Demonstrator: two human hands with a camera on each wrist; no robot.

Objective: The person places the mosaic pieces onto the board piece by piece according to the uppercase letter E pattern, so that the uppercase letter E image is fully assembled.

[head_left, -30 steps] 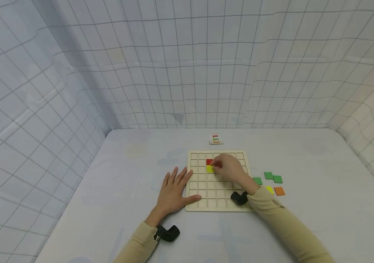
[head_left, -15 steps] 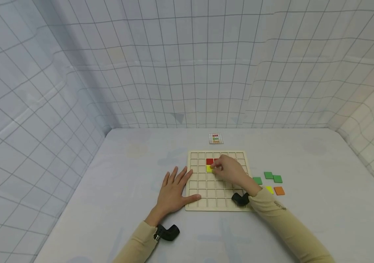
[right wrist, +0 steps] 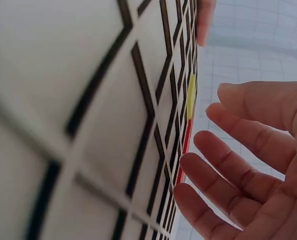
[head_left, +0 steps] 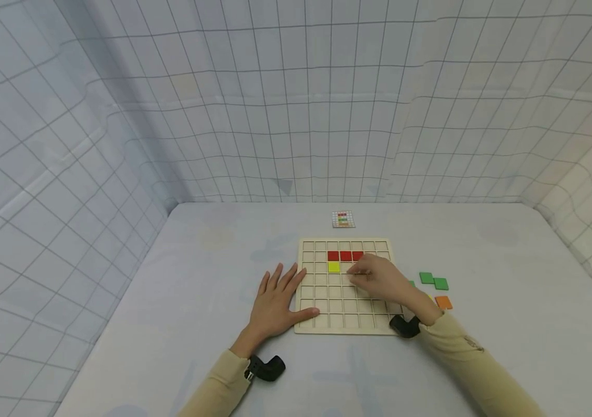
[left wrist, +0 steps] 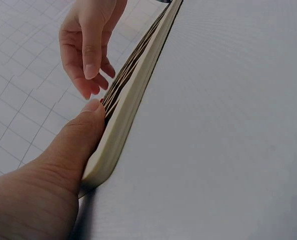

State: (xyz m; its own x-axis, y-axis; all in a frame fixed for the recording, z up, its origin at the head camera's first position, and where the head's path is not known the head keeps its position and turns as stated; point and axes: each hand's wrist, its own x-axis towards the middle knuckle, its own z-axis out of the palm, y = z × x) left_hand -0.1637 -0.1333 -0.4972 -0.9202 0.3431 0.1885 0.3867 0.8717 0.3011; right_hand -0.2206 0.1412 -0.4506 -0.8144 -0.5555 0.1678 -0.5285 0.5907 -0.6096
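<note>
A pale gridded board [head_left: 322,324] lies flat on the table. Three red tiles [head_left: 345,256] sit side by side in one of its upper rows, with a yellow tile [head_left: 334,267] in the cell below the leftmost. My left hand [head_left: 273,307] rests spread at the board's left edge, thumb over the lower left corner. Just right of the yellow tile, my right hand [head_left: 381,280] hovers over the board, its fingers loosely bent. In the right wrist view nothing shows between the thumb and fingers [right wrist: 223,155] of that hand.
Right of the board lie several loose tiles: green ones [head_left: 441,284], an orange one [head_left: 444,302], and a yellow one partly hidden by the right arm. A small pattern card [head_left: 344,219] lies beyond the board. White gridded cloth [head_left: 296,116] walls the table's back and sides.
My right hand has let go of the yellow tile and drawn back to the right, uncovering the row of red tiles. My left hand has stayed in place.
</note>
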